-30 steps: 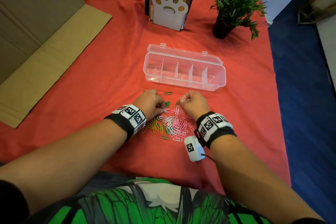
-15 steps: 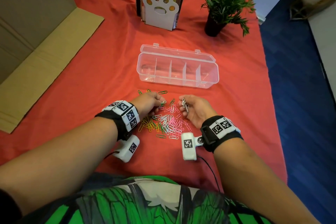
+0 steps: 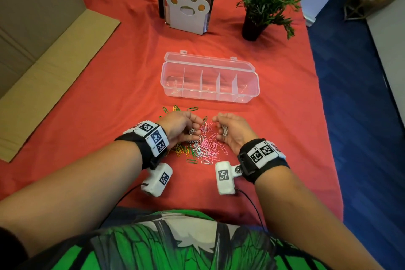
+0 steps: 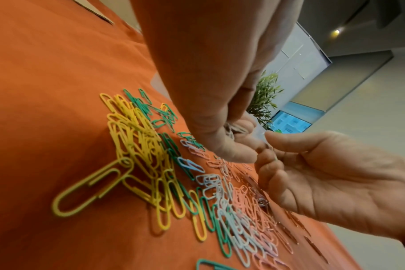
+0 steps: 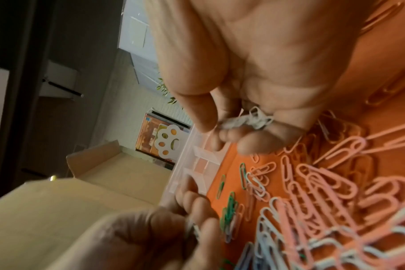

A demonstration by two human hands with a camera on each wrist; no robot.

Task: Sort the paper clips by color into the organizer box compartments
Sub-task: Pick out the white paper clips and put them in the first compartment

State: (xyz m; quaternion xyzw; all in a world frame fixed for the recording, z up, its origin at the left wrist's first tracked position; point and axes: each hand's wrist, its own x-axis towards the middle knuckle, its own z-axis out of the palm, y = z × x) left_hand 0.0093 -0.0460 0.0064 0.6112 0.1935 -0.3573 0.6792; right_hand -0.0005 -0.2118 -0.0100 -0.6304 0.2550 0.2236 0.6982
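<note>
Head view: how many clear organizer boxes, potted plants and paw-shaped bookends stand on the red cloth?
Clear organizer box: 1
Potted plant: 1
Paw bookend: 1
Total: 3

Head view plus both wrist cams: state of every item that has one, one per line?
organizer box: lid open, compartments look empty
paper clips: mixed loose pile on the cloth, unsorted
white clips: small bunch gripped in the right hand
left hand: fingers curled over the pile, pinching what looks like a white clip
potted plant: upright
</note>
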